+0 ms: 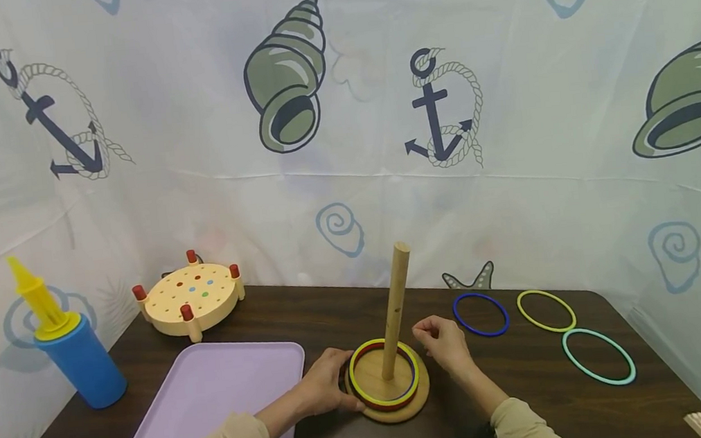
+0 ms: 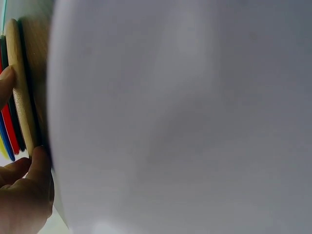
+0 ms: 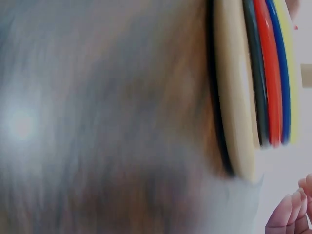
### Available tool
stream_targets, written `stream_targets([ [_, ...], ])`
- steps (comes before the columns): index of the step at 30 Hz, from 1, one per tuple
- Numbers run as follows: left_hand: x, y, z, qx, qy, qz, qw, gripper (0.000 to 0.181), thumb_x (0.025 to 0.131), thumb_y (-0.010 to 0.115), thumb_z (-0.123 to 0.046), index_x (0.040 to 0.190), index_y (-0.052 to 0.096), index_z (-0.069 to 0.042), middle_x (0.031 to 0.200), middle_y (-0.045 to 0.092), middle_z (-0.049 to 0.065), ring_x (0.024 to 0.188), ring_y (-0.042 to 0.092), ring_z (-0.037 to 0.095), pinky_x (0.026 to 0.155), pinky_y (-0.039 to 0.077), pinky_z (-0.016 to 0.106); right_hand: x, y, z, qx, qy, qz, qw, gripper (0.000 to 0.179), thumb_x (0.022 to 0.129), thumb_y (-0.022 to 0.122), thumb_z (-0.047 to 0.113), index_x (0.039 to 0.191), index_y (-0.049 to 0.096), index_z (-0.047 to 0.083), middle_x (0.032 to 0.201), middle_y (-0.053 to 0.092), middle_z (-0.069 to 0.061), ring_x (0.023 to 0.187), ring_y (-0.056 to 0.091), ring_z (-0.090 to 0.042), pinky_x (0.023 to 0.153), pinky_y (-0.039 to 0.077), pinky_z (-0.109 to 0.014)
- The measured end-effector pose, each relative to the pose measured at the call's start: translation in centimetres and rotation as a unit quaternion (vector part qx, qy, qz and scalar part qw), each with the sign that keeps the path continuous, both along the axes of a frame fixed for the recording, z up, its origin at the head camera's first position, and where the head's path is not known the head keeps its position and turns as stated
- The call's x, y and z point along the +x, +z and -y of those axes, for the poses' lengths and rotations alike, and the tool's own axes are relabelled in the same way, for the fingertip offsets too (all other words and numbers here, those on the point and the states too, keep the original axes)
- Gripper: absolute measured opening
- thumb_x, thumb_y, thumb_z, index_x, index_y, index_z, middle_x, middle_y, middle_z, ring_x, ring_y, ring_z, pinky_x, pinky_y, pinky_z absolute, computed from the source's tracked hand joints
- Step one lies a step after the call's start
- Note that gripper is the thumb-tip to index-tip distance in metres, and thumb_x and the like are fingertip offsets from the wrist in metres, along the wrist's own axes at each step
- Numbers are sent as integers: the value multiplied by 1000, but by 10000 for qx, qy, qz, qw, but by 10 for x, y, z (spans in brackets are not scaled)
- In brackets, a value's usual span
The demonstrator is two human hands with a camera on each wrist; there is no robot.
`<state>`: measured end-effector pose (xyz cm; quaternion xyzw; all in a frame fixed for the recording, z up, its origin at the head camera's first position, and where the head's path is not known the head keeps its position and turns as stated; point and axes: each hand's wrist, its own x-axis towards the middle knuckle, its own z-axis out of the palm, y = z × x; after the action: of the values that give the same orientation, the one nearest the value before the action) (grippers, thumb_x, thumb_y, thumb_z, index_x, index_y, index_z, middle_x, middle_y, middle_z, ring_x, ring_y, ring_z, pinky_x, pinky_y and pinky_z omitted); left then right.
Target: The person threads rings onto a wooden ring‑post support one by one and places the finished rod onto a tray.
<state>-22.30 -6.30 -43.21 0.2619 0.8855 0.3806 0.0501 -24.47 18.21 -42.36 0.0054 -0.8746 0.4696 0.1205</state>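
Note:
A wooden ring stand has a round base [image 1: 393,415] and an upright post [image 1: 395,298]. Stacked round the post on the base are rings; the right wrist view shows a dark ring [image 3: 256,73] lowest, then a red ring [image 3: 269,73], a blue ring [image 3: 282,83] and a yellow ring [image 3: 293,97] on top. With thumb and fingers on its edge, my left hand [image 1: 324,385] grips the base from the left. To the right of the post, apart from the stack, my right hand [image 1: 444,341] is raised with loosely curled fingers and nothing visible in them.
A lilac tray [image 1: 233,379] lies left of the stand. Behind it stands a round pegboard [image 1: 191,299] with red-tipped legs; a blue and yellow pump [image 1: 81,361] is far left. Right lie a blue ring [image 1: 461,319], a yellow ring [image 1: 548,327] and a turquoise ring [image 1: 599,377].

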Motion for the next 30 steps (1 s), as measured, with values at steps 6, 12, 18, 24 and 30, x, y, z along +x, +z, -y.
stream_targets([
  [6,-1,0,0,-12,-17,-53,10000,83,56,89,-19,124,51,10,118,52,20,110,51,34,96,40,52,-3,3,-29,-143,-508,85,9986,10,85,66,8,88,67,-2,71,62,-8,51,50,-7,49,44,-19],
  [12,-1,0,1,3,-24,-44,10000,82,56,89,-19,124,52,10,117,52,20,109,51,34,95,40,52,-4,4,-61,-218,-930,101,9954,13,88,63,7,93,65,-5,73,64,-12,52,53,-7,49,45,-18],
  [18,0,-1,-1,42,-5,-22,10000,83,56,89,-19,124,51,10,117,52,20,109,52,34,95,40,51,-6,2,-98,-104,-1511,14,9885,18,87,62,6,98,64,-9,72,65,-8,54,59,-11,50,46,-17],
  [24,-1,-2,0,-1,-50,-31,10000,82,57,89,-19,124,51,11,117,51,21,109,51,34,95,41,51,-8,-3,-124,-73,-1772,139,9841,25,85,60,2,103,60,-16,74,65,-13,55,62,-12,49,45,-15],
  [30,-1,-1,0,9,-92,-47,9999,81,58,89,-20,123,52,10,118,51,21,110,51,34,94,41,51,-11,-7,-136,220,-1765,350,9834,30,85,60,1,108,57,-19,84,67,-25,53,62,-12,74,50,-34],
])
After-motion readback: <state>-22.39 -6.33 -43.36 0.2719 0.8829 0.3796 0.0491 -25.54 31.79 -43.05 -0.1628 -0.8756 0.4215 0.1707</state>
